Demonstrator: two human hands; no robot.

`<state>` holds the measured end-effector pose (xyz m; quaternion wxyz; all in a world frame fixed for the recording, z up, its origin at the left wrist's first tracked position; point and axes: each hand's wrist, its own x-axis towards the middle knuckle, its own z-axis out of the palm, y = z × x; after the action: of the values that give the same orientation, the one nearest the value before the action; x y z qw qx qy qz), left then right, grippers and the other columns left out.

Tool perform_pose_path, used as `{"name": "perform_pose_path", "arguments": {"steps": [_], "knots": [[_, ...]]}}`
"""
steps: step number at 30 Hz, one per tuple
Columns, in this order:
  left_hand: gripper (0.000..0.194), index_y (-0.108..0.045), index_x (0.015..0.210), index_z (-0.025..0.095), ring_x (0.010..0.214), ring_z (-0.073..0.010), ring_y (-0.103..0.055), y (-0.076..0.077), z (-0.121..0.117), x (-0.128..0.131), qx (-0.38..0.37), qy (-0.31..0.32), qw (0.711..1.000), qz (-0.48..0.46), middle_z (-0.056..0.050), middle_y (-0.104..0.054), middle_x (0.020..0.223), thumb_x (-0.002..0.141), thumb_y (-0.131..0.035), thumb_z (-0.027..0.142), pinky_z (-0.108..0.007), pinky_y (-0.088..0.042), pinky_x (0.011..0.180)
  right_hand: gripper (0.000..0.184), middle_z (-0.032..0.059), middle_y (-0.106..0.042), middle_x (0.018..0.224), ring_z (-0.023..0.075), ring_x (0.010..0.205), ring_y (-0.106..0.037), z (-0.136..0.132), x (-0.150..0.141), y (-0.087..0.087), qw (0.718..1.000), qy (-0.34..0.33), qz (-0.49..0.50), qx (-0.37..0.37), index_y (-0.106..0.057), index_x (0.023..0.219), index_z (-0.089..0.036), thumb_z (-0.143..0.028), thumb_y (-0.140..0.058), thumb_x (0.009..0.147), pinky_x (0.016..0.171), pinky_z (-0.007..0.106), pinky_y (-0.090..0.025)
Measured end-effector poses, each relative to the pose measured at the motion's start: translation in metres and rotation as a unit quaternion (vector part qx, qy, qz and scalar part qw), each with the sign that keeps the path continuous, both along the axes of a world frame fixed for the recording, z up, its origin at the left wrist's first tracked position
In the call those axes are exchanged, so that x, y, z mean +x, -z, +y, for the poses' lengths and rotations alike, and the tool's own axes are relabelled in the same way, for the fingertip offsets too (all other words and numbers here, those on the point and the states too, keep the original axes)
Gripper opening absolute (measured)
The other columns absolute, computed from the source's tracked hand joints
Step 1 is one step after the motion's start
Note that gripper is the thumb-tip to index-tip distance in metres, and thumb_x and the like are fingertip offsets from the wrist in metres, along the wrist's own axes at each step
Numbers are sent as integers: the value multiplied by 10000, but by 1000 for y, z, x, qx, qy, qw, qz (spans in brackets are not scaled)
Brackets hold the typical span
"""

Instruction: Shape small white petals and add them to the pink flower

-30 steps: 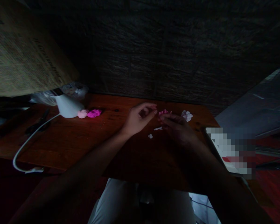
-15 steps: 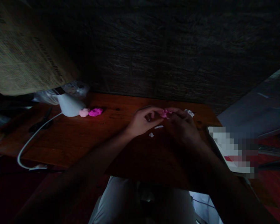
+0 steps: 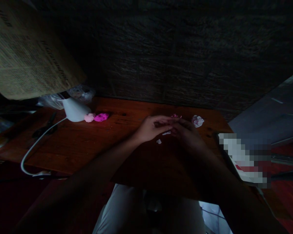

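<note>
Near the table's middle, my left hand [image 3: 152, 127] and my right hand [image 3: 188, 131] meet with their fingertips pressed together. Whatever lies between the fingers is hidden. Just behind the fingers shows the top of a ruffled pink piece [image 3: 176, 115]; whether it is touched or lies on the table I cannot tell. To the right of my right hand is a crumpled whitish-pink clump [image 3: 197, 121]. Below my fingers lie two small white scraps, a flat strip [image 3: 166, 133] and a little bit [image 3: 159, 141].
On the left, a lamp with a white base [image 3: 75, 110] and printed shade [image 3: 36, 55] stands beside a pale pink lump [image 3: 89, 117] and a magenta lump [image 3: 102, 117]. Its white cord [image 3: 26, 159] runs over the front edge. Dark scissors [image 3: 45, 128] lie near. A blurred-out white object [image 3: 236, 156] is at right.
My hands have come closer together and slightly lower. The pink piece that was between my fingertips now shows behind them, and the whitish clump is uncovered.
</note>
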<state>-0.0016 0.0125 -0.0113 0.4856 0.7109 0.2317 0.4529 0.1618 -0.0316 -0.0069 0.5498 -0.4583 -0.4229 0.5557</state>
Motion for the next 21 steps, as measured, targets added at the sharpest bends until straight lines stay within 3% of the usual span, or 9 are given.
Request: {"name": "perform_pose_path", "arguments": {"steps": [8, 16, 21], "knots": [[397, -710, 1042, 148, 915, -187, -734, -4, 6, -2, -73, -30, 996, -47, -92, -777, 988, 719, -818, 351, -327, -567, 844, 268, 18, -743, 816, 106, 617, -549, 2, 3, 1, 1000, 0, -9, -11, -753, 840, -226, -446, -810, 701, 592, 259, -416], [321, -707, 952, 140, 821, -148, -717, -4, 5, -1, -61, -8, 996, -63, -70, -766, 929, 722, -816, 337, -300, -568, 811, 344, 20, -748, 808, 95, 612, -536, -3, -1, -8, 999, -7, -5, -52, -771, 761, -225, -517, -865, 604, 591, 251, -421], [271, -679, 943, 132, 763, -133, -703, -3, 5, -3, -61, -8, 996, -61, -61, -747, 872, 771, -777, 318, -286, -562, 768, 360, 13, -744, 845, 86, 624, -527, -4, -2, -9, 998, -30, 13, -58, -788, 814, -236, -490, -892, 581, 588, 239, -423]]}}
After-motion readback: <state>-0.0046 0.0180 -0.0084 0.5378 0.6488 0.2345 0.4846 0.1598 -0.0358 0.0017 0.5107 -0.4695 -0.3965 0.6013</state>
